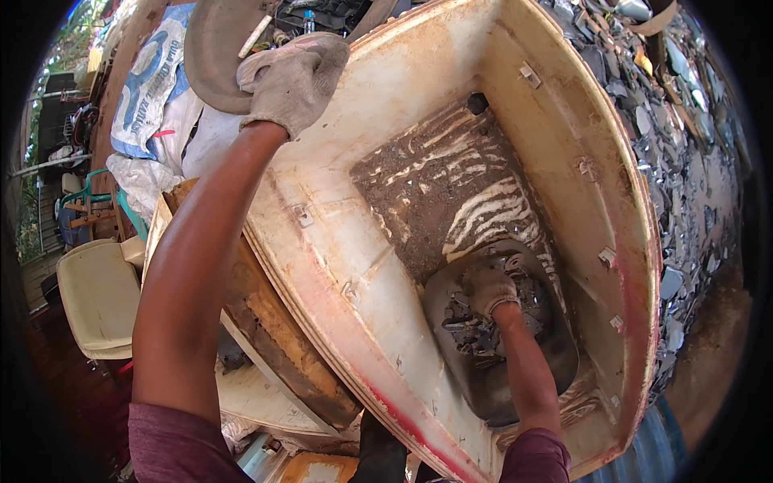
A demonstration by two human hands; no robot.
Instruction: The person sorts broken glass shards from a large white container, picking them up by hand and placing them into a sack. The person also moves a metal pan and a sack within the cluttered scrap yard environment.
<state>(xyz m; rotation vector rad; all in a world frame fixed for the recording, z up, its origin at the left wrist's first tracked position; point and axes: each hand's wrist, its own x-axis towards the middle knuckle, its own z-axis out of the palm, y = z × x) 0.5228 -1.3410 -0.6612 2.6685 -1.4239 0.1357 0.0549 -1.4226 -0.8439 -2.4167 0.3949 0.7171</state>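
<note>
A large, dirty cream-coloured container (pixel 322 241) with red-stained edges stands tilted in front of me. My left hand (pixel 296 87), in a grey work glove, is closed over its far left rim. Deep inside the container lies a black plastic tub (pixel 483 394) holding dark broken plastic scraps (pixel 475 334). My right hand (pixel 489 291), also gloved, reaches down into the tub and touches the scraps. Its fingertips are partly hidden among the pieces, so whether it grips one does not show. Dark grit (pixel 415 189) covers much of the container's ribbed bottom.
A big heap of dark plastic shards (pixel 668 137) lies to the right. At the far left stand a worn grey-brown basin (pixel 213 56) and printed white-and-blue sacks (pixel 153 88). A cream plastic chair (pixel 97 298) is on the left, and a brown rusty panel (pixel 282 338) leans alongside the container.
</note>
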